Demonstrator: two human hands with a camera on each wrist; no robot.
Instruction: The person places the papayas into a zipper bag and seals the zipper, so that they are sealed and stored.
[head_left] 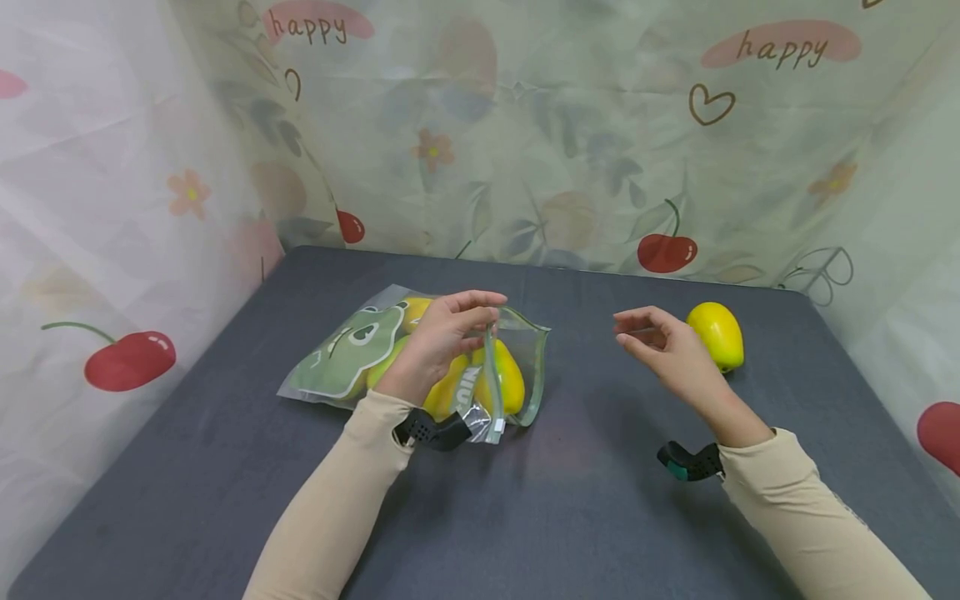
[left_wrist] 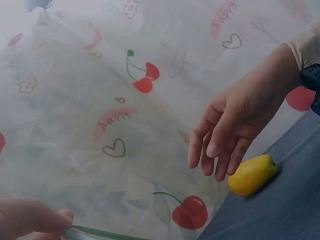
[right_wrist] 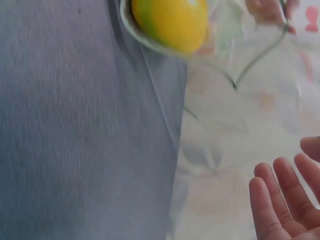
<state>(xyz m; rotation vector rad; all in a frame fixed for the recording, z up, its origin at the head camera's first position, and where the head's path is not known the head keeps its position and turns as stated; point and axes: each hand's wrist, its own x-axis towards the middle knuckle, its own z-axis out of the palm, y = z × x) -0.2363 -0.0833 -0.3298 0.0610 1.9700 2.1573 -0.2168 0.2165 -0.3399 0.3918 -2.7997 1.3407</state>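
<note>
Printed cloth [head_left: 517, 142]: hangs left, behind and right of the dark surface [head_left: 570, 517], patterned with cherries, flowers, hearts and "happy".
Left sleeve [head_left: 322, 508]: beige, reaching across the surface toward the translucent zip bag [head_left: 360, 350]; a black wrist device [head_left: 433, 429] hides a little of the bag's near side in the head view.
Bagged fruits [head_left: 507, 383]: yellow and yellow-green, inside the bag, one near its mouth; their number is partly hidden by the left hand [head_left: 442, 337] and the green animal-face print.
In the way: the right hand [head_left: 671, 350], raised between the bag and the loose yellow fruit [head_left: 715, 336].
Right sleeve [head_left: 810, 508]: beige, with a second black device [head_left: 688, 462] at the wrist.
Bag direction: long axis roughly left to right, printed end at left, mouth gaping to the right.
Loose fruit direction: long axis slanted, dimpled end toward the person.
Bag place: left of centre on the surface, under the left hand, well apart from the right.
Left-hand state: thumb and fingers pinch the upper rim of the bag's mouth.
Right-hand state: holds nothing; fingers loosely bent, thumb apart, fingertips pointing left toward the bag.
Loose fruit place: right part of the surface, just beyond and right of the right hand.
</note>
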